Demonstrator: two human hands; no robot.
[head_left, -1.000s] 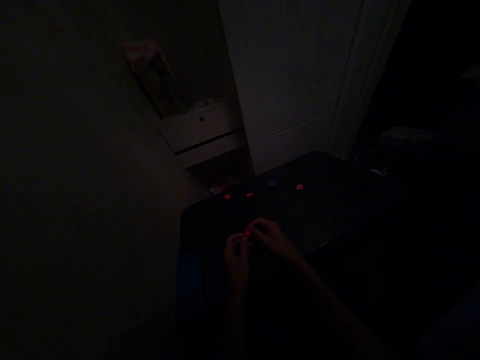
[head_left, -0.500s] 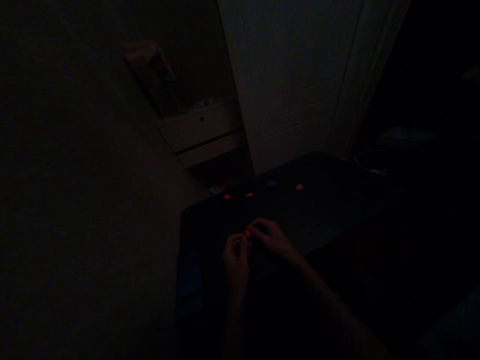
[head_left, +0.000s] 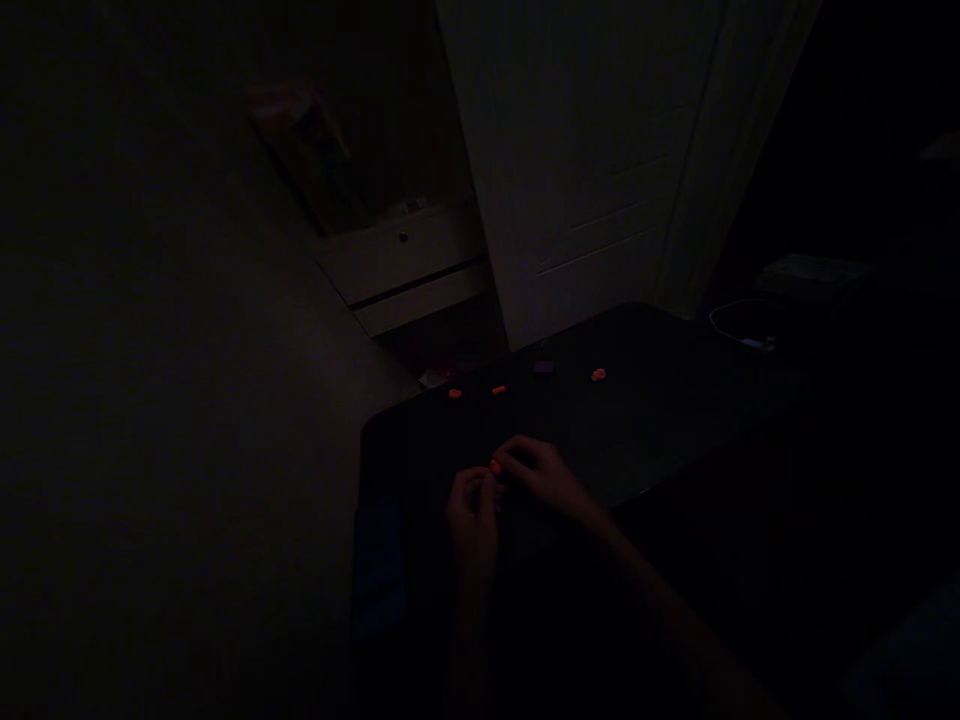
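The left hand (head_left: 474, 515) and right hand (head_left: 538, 468) partly hide the red piece (head_left: 496, 467) between them, too small to make out its shape. Both forearms (head_left: 652, 580) sink into darkness toward the bottom edge. The table's (head_left: 637, 420) near side is lost in the dark. The blue slab (head_left: 379, 570) has murky outlines. The top edge cuts off the door (head_left: 570, 130).

2 bare hands (head_left: 472, 518) (head_left: 543, 472), bare forearms (head_left: 658, 588)
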